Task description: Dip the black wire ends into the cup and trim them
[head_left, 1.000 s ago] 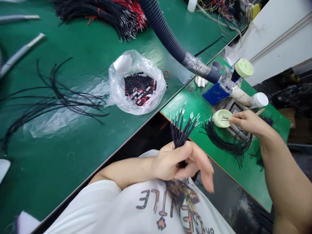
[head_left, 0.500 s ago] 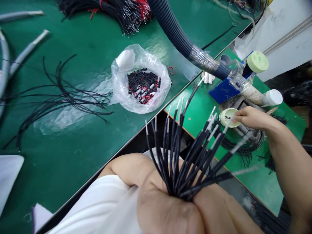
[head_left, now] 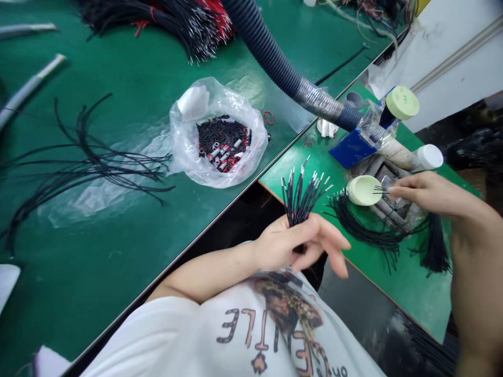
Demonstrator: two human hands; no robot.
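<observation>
My left hand [head_left: 302, 238] holds a bundle of black wires [head_left: 301, 201] between thumb and palm, over my lap. Their stripped, silvery tips fan upward, and some of the fingers stretch out loosely to the right. My right hand [head_left: 418, 191] pinches a few thin dark strands [head_left: 380, 189], whose exact kind I cannot make out. They are at the mouth of a pale yellow-green jar [head_left: 363, 191], which lies tilted on the small green table. Just below the jar is a curved bunch of black wires [head_left: 359, 222] with bare tips.
A plastic bag [head_left: 218, 173] of small black, red and grey pieces stands on the large green table [head_left: 129, 272]. Loose black wires [head_left: 94, 162] lie left of it. A ribbed hose [head_left: 275, 63] crosses above, ending by a blue plate [head_left: 353, 149]. A black wire bunch [head_left: 435, 246] hangs at right.
My left hand and its wire bundle have moved down, away from the camera. My right hand has drawn the dark strands back from inside the jar to its mouth.
</observation>
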